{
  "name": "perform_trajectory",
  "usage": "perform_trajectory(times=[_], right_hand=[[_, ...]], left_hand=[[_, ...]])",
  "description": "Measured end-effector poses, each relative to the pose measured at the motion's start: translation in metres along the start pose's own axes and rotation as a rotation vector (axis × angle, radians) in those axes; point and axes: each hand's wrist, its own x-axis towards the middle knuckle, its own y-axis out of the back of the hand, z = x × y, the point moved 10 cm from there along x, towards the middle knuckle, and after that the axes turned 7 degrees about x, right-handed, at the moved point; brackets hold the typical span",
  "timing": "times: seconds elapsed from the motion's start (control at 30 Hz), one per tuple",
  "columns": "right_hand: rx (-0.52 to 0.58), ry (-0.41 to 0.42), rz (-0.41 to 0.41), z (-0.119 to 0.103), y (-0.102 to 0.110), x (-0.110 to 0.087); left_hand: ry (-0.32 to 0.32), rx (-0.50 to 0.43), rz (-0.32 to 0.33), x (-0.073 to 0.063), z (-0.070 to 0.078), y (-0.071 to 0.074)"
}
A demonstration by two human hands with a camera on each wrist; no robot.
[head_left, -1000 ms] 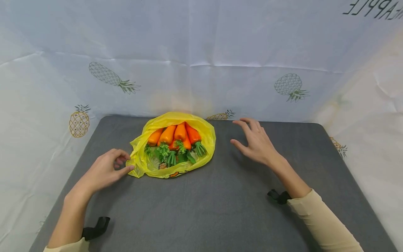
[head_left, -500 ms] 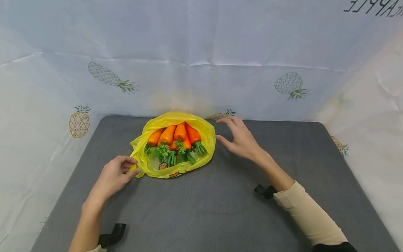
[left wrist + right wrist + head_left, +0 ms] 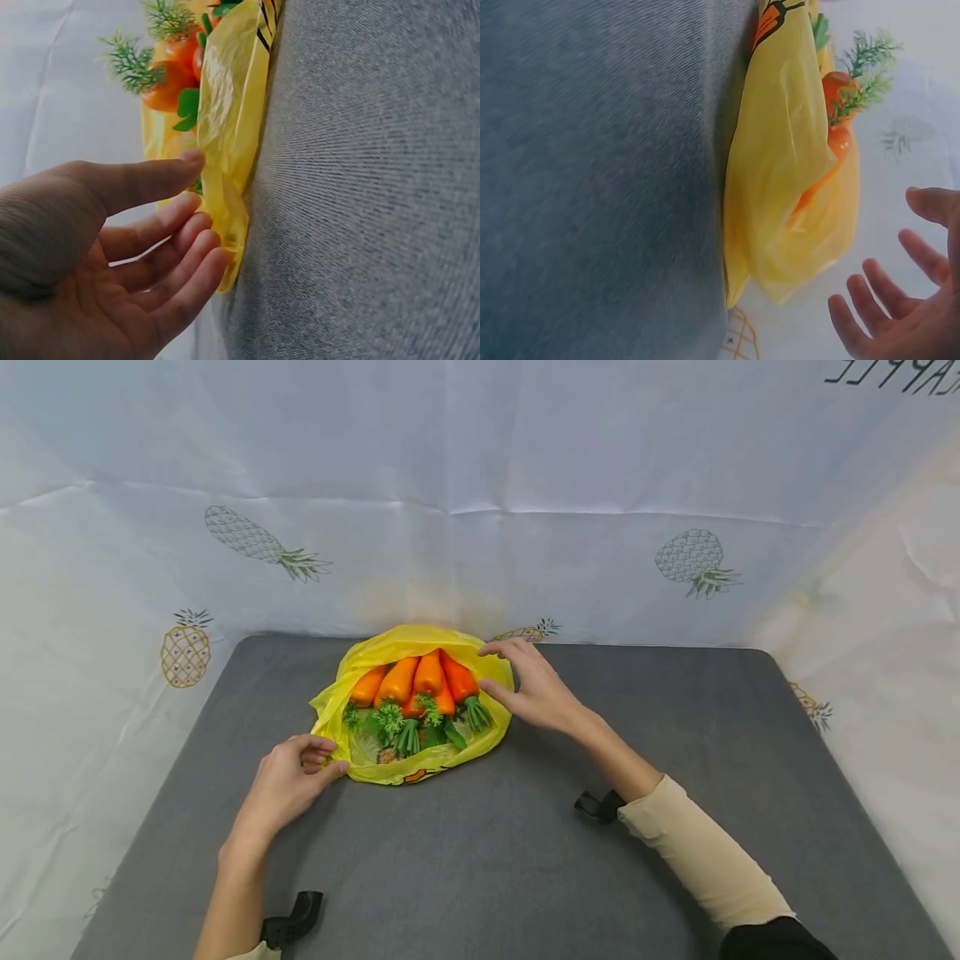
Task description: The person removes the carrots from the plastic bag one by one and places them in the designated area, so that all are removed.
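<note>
A yellow plastic bag [image 3: 347, 693] lies with its mouth spread, facing up. Several orange carrots [image 3: 397, 681] with green tops [image 3: 390, 717] show inside it, along with a clear wrapping at the lower left. At the bag's lower left corner is my left hand [image 3: 288, 785], its fingers relaxed and slightly bent. In the left wrist view, the left thumb and fingers [image 3: 161, 255] stand apart beside the yellow plastic; whether they touch it I cannot tell. My right hand [image 3: 536, 693] hovers over the bag's right rim, its fingers spread and holding nothing.
The bag rests on a dark grey table [image 3: 480, 868] near its far edge. Behind and around hangs a white cloth [image 3: 450, 560] printed with pineapples. Black wrist mounts [image 3: 296, 920] protrude inward from both forearms.
My right hand has moved left from the table beside the bag to over its right rim. My left hand has shifted slightly right along the bag's corner. The bag looks unmoved.
</note>
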Motion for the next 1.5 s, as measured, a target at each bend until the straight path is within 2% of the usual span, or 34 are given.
perform_trajectory(times=[0.3, 0.43, 0.87, 1.5], right_hand=[[0.192, -0.014, -0.048, -0.003, -0.018, 0.020], [0.229, -0.030, -0.074, -0.005, -0.030, 0.029], [0.200, -0.004, -0.153, -0.014, -0.063, 0.053], [0.118, -0.029, -0.178, -0.014, -0.075, 0.060]], left_hand=[[0.013, -0.017, -0.023, 0.004, -0.005, -0.008], [0.018, -0.017, -0.020, 0.003, -0.007, -0.011], [0.028, -0.059, 0.011, -0.005, -0.009, -0.012], [0.023, -0.061, 0.060, -0.006, -0.009, -0.005]])
